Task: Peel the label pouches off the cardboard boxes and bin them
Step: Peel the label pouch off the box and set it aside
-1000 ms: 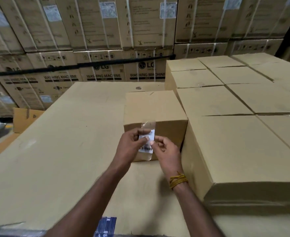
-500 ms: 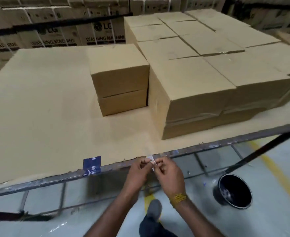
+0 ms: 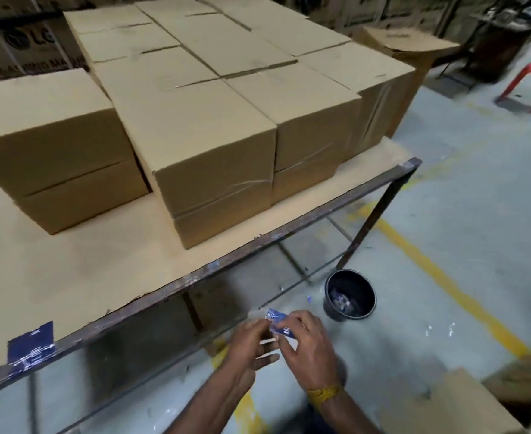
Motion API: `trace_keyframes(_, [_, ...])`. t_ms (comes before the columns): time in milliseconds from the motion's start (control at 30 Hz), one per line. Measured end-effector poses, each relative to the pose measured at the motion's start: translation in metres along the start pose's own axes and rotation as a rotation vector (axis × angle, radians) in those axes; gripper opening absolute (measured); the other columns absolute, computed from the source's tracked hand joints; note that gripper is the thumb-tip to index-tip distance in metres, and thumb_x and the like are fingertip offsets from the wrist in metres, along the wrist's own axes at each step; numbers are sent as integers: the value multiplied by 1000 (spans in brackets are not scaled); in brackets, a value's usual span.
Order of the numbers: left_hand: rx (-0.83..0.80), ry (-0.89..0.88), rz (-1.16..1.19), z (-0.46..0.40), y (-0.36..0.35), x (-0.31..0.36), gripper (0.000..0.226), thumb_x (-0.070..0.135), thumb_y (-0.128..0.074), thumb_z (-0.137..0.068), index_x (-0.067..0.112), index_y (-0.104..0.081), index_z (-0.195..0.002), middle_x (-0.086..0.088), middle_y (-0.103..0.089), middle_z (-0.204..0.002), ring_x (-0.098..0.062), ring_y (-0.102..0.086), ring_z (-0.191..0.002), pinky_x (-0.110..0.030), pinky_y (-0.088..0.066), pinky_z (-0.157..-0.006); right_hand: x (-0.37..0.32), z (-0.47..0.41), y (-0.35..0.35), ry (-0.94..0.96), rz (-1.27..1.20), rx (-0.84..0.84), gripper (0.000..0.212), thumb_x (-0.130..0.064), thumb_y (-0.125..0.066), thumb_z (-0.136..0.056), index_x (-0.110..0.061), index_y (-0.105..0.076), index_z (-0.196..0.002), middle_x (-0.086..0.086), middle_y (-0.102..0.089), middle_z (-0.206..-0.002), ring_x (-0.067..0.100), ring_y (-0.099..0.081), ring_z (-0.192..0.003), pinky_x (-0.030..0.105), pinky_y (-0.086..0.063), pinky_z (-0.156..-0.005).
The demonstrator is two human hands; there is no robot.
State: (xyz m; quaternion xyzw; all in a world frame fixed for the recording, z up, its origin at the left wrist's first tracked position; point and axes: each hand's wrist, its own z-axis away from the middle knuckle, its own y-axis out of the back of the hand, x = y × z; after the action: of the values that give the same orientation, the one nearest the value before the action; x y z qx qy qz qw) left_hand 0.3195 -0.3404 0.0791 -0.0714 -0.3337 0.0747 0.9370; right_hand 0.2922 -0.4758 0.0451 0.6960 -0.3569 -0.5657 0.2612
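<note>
You hold the peeled label pouch [image 3: 278, 322] between both hands, off the counter [image 3: 70, 277] and over the floor, a little short of the black bin [image 3: 350, 294]. Your right hand [image 3: 308, 352] pinches the crumpled blue-printed film at its near end; your left hand [image 3: 251, 343] touches the other end with its fingers mostly straight, probably to free the sticky clear plastic from your skin before you drop it. The pouch looks thin, glossy and limp, so it may cling. The bin is a round, dark plastic pail with scraps already inside. The cardboard boxes [image 3: 195, 126] sit matte, brown and square-edged, packed tight together, some banded with clear tape.
</note>
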Motion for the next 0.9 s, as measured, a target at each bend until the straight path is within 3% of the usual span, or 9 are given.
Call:
trace_keyframes(100, [-1, 39, 0, -28, -44, -6, 14, 20, -59, -98, 10, -68, -100, -5, -72, -76, -20, -69, -67, -32, -56, -65, 46, -5, 14, -205, -101, 65, 32, -39, -67, -76, -33, -64, -107, -10, -55, -115, 8, -53, -104, 26, -44, -87])
trace_keyframes(167, [1, 73, -10, -52, -79, -10, 15, 20, -60, -98, 9, -68, -103, -6, -74, -78, -21, -72, -69, -32, -55, -66, 89, -10, 21, -508, -310, 113, 43, -31, -76, -76, -29, -61, -116, -7, -56, -116, 8, -55, -105, 24, -43, -91])
trace_keyframes(267, [8, 138, -36, -91, -138, -16, 12, 19, -59, -98, 9, -66, -101, -8, -74, -78, -24, -72, -71, -33, -56, -69, 157, -30, 30, -1092, -701, 73, 43, -37, -84, -76, -28, -61, -112, 5, -69, -102, 19, -68, -86, 31, -52, -69])
trace_keyframes(333, [13, 186, -54, -122, -177, -22, 13, 18, -59, -98, 8, -67, -101, -11, -74, -80, -26, -72, -74, -34, -55, -72, 199, -48, 33, -1310, -911, -28, 27, -29, -73, -89, -15, -64, -110, 10, -72, -91, 23, -66, -75, 28, -45, -59])
trace_keyframes(467, [55, 290, -83, -203, -248, -40, 17, 19, -61, -96, 6, -69, -103, -15, -74, -86, -32, -70, -80, -34, -54, -72, 283, -82, 26, -1470, -1050, -33, 9, -9, -58, -97, -7, -64, -102, 12, -66, -72, 22, -55, -58, 26, -37, -54])
trace_keyframes(567, [74, 350, -95, -278, -292, -58, 19, 19, -61, -96, 5, -69, -106, -18, -74, -93, -32, -69, -82, -34, -53, -71, 362, -96, 3, -1559, -1101, 59, 36, -8, -62, -95, -4, -54, -129, 19, -64, -88, 17, -56, -48, 19, -41, -43])
trace_keyframes(667, [93, 365, -107, -356, -328, -82, 18, 19, -61, -98, 4, -67, -108, -18, -74, -91, -31, -70, -81, -35, -54, -74, 437, -103, -27, -1580, -1092, 121, 28, -6, -63, -94, 7, -59, -118, 16, -64, -79, 17, -60, -55, 21, -44, -48])
trace_keyframes(767, [88, 365, -112, -433, -354, -113, 18, 20, -61, -98, 6, -65, -108, -15, -74, -91, -27, -71, -77, -33, -55, -72, 507, -115, -70, -1643, -1136, 176, 24, -3, -57, -97, 6, -62, -119, 17, -68, -91, 30, -63, -85, 33, -47, -71])
trace_keyframes(900, [118, 365, -147, -522, -375, -157, 21, 16, -58, -100, 4, -63, -116, -16, -73, -97, -30, -70, -83, -35, -55, -71, 589, -130, -118, -1667, -1017, 160, 14, -8, -63, -95, -5, -65, -108, 17, -69, -94, 26, -63, -81, 30, -45, -63])
